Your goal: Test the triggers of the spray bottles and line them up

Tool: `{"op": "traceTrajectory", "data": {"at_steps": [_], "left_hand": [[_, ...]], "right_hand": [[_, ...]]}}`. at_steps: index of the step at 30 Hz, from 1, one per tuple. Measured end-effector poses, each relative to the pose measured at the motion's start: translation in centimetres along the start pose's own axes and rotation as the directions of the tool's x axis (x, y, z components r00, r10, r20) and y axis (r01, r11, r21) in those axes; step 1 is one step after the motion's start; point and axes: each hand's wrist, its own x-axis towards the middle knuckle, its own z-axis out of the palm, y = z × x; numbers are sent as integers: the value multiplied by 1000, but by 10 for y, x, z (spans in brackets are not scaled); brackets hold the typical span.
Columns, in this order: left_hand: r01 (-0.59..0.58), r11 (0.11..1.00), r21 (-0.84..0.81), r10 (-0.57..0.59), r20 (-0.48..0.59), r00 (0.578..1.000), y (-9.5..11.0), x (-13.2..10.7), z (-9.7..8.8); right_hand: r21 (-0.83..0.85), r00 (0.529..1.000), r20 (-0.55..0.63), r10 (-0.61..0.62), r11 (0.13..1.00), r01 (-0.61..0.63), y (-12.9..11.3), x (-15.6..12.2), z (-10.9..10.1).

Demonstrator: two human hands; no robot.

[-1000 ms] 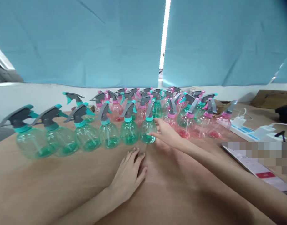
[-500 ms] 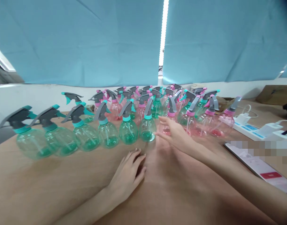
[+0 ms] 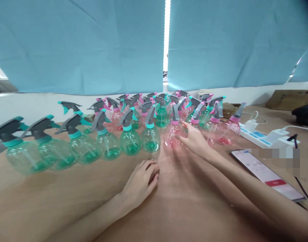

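Observation:
A row of green spray bottles (image 3: 130,141) with grey triggers runs across the wooden table (image 3: 68,195), with the rightmost green bottle (image 3: 150,137) at its end. A cluster of pink and green bottles (image 3: 166,107) stands behind it. My right hand (image 3: 195,141) reaches forward, its fingers curved round the right side of a pink spray bottle (image 3: 171,136) that stands just right of that last green bottle. My left hand (image 3: 141,181) rests palm down on the table in front of the row, fingers loosely bent and holding nothing.
A phone (image 3: 264,173) with a lit screen lies at the right. Behind it are a white power strip (image 3: 254,134) with chargers and cables. A cardboard box (image 3: 290,99) and a black object (image 3: 305,114) sit at the far right. Blue curtains (image 3: 93,47) hang behind.
My right hand left the last green bottle, moved right and closed round a pink bottle. The left hand's fingers curled a little. The view shifted slightly right.

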Motion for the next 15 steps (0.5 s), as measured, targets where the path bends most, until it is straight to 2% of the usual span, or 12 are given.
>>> {"op": "traceTrajectory", "data": {"at_steps": [4,7,12,15], "left_hand": [[21,995,-96,-25,-43,999,5,9,2],[53,986,-155,-63,-56,996,7,13,2],[122,954,-274,-160,-123,979,9,21,2],[150,938,-312,-209,-165,964,14,29,0]], "right_hand": [[57,999,15,42,997,-43,-2,6,15],[47,996,34,78,996,-80,-4,8,20],[15,995,50,83,996,-84,-6,4,16],[-63,992,107,72,996,-66,-9,-4,9]]}}
